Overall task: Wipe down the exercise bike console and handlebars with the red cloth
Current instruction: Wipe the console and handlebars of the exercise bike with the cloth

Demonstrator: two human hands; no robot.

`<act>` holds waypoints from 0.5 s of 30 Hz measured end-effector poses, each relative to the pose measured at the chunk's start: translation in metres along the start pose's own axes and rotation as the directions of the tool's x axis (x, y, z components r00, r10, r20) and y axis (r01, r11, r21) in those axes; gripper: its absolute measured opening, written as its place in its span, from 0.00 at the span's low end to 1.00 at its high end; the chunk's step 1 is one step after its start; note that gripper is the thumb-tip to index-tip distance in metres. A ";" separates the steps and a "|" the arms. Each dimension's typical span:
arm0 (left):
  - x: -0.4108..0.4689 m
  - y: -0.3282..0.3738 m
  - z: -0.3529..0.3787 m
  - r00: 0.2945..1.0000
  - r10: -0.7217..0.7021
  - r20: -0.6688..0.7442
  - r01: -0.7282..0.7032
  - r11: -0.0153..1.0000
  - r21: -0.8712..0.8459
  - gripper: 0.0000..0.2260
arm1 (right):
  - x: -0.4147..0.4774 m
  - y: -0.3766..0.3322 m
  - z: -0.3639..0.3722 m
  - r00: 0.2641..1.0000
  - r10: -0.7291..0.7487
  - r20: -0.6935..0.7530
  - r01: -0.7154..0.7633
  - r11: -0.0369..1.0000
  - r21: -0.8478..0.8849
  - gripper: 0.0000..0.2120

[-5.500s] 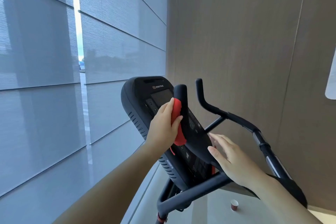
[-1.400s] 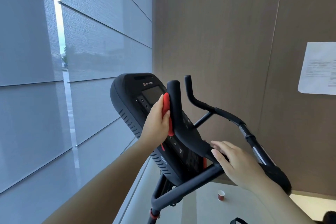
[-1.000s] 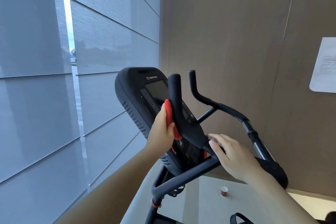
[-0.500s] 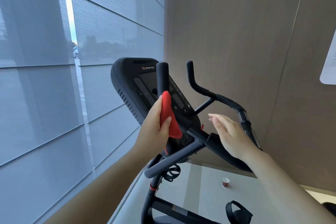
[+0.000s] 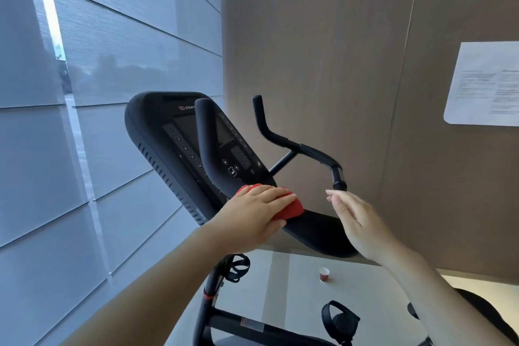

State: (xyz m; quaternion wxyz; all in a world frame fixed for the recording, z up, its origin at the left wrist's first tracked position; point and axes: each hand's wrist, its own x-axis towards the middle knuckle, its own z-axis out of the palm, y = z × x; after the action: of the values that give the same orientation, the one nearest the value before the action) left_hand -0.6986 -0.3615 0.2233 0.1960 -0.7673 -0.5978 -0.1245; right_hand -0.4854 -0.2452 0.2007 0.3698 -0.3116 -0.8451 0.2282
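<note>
Both bare forearms reach forward from the near edge, the left from the low left and the right from the low right. The left hand (image 5: 254,215) lies palm down with its fingers together and stretched flat — the thumb tucked low on the near side — pressing on the red cloth (image 5: 290,209). The right hand (image 5: 355,222) hangs in the air just to the right, fingers straight and loosely together — closed on nothing.
</note>
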 end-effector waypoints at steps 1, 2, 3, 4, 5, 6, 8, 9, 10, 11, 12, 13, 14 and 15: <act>-0.001 -0.003 -0.002 1.000 0.004 0.016 -0.003 0.999 -0.054 0.26 | 0.000 -0.004 0.004 1.000 -0.011 0.003 0.011 1.000 0.005 0.29; -0.003 -0.006 -0.004 1.000 0.004 0.025 -0.001 0.995 -0.098 0.27 | 0.001 -0.009 0.008 1.000 -0.022 0.006 0.022 1.000 0.013 0.28; -0.006 -0.010 -0.003 1.000 0.000 0.023 0.003 0.994 -0.112 0.27 | 0.002 -0.014 0.012 0.999 -0.033 0.010 0.033 0.999 0.018 0.27; -0.009 -0.014 -0.003 1.000 -0.006 0.014 0.008 0.996 -0.093 0.26 | 0.003 -0.018 0.016 0.999 -0.045 0.013 0.045 0.999 0.017 0.27; -0.011 -0.019 -0.001 1.000 -0.015 0.000 0.015 0.998 -0.060 0.25 | 0.003 -0.022 0.019 0.998 -0.058 0.016 0.058 0.998 0.009 0.27; -0.014 -0.024 0.000 1.000 -0.026 -0.016 0.025 0.999 -0.039 0.24 | 0.004 -0.025 0.021 0.998 -0.066 0.016 0.066 0.998 0.001 0.27; -0.016 -0.029 0.003 0.998 -0.048 -0.047 0.044 0.996 -0.074 0.25 | 0.004 -0.028 0.023 0.998 -0.062 0.004 0.063 0.998 -0.006 0.27; -0.015 -0.028 0.005 0.997 -0.049 -0.066 0.041 0.992 -0.119 0.24 | 0.004 -0.028 0.023 0.999 -0.050 -0.007 0.050 0.999 -0.001 0.27; -0.012 -0.026 0.009 0.995 -0.052 -0.082 0.038 0.987 -0.158 0.23 | 0.003 -0.026 0.021 0.999 -0.033 -0.014 0.033 0.999 0.008 0.27; -0.007 -0.021 0.010 0.994 -0.065 -0.085 0.048 0.981 -0.190 0.22 | 0.002 -0.025 0.019 1.000 -0.015 -0.021 0.015 1.000 0.014 0.27; 0.000 -0.016 0.012 0.992 -0.094 -0.081 0.073 0.972 -0.224 0.20 | 0.002 -0.023 0.016 1.000 0.002 -0.028 -0.002 1.000 0.013 0.28; 0.007 -0.011 0.012 0.989 -0.125 -0.077 0.101 0.962 -0.254 0.18 | 0.001 -0.022 0.013 0.999 0.019 -0.038 -0.019 1.000 0.008 0.28; 0.014 -0.006 0.011 0.987 -0.146 -0.069 0.122 0.954 -0.275 0.16 | 0.001 -0.022 0.009 0.998 0.034 -0.053 -0.034 0.999 0.004 0.29; 0.020 -0.002 0.010 0.986 -0.154 -0.058 0.132 0.951 -0.280 0.16 | 0.000 -0.023 0.006 0.997 0.045 -0.071 -0.045 0.999 -0.001 0.30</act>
State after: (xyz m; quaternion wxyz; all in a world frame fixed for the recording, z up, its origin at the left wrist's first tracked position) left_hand -0.6961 -0.3394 0.2231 0.1013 -0.7363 -0.6204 -0.2503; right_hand -0.4987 -0.2621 0.2113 0.3937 -0.3388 -0.8246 0.2240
